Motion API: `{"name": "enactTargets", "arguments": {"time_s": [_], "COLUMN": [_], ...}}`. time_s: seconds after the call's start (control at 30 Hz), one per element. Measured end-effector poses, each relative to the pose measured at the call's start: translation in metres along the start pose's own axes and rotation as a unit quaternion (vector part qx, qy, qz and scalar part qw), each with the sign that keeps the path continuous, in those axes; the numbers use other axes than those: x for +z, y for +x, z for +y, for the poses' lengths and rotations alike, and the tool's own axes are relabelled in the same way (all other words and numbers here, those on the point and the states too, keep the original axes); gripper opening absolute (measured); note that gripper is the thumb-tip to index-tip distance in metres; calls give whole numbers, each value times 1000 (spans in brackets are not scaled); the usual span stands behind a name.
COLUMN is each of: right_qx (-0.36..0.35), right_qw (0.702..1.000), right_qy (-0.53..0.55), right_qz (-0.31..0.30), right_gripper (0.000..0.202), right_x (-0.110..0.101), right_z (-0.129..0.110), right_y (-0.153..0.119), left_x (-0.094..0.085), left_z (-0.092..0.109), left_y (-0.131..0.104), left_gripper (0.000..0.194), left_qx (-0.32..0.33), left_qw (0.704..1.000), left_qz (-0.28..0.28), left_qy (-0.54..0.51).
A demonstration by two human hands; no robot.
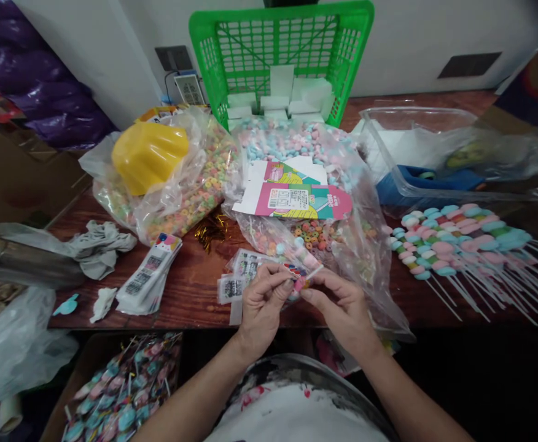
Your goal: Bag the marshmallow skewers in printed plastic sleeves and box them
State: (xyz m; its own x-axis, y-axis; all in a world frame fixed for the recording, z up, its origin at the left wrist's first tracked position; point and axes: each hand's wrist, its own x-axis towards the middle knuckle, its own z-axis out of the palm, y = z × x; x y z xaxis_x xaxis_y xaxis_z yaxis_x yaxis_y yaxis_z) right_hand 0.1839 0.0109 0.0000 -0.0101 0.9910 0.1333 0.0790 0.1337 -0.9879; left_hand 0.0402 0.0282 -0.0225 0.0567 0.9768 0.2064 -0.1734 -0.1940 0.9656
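At the table's front edge my left hand (268, 302) and my right hand (343, 305) meet, each with fingers pinched on a small candy skewer (300, 283) in printed wrap. Its white stick points up and right by my right fingertips. Much of the candy is hidden by the fingers. Clear printed bags (232, 287) lie on the table beside my left hand. Just beyond the hands is a large plastic bag of pastel candies (306, 138) and ring candies (315, 236), with a pink printed card (296, 201) on top.
Unwrapped candy skewers (462, 239) lie at the right. Further left are a stack of printed bags (152, 276) and a bag of rings (190, 202) with a yellow bowl (149, 153). A green basket (280, 15) stands behind. Wrapped skewers (126, 393) fill a box below.
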Motion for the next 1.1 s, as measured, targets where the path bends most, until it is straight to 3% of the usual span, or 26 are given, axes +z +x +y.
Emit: {"name": "enactTargets", "arguments": {"time_s": [0.17,0.27,0.53,0.73,0.83,0.93,1.0,1.1], "right_qx": [-110,-177,-198,-310,-284,-178,-130,-99], "right_qw": [991,978,965,914,929,966,973,985], "right_qy": [-24,-62,-107,-189,-148,-41,14,-15], "right_qz": [70,87,137,179,186,184,190,141], "right_gripper": [10,17,13,25,21,11,7,16], "right_x": [0,3,16,20,25,24,17,2], "right_z": [8,12,8,10,12,12,9,3], "right_y": [-1,-3,-7,-7,-7,-7,-6,-2], "left_x": [-3,-2,4,11,9,2,-4,-10], "left_z": [5,10,13,15,19,22,22,21], "left_y": [-7,-11,-12,-23,-23,-17,-11,-3], "left_gripper": [28,25,26,29,29,29,31,33], "left_qx": [-61,-54,4,-148,-182,-218,-260,-308], "left_qw": [994,988,978,982,974,967,959,943], "left_qz": [-71,-111,-106,-114,-134,-132,-115,-124], "left_qy": [48,91,179,34,15,32,3,-40]}}
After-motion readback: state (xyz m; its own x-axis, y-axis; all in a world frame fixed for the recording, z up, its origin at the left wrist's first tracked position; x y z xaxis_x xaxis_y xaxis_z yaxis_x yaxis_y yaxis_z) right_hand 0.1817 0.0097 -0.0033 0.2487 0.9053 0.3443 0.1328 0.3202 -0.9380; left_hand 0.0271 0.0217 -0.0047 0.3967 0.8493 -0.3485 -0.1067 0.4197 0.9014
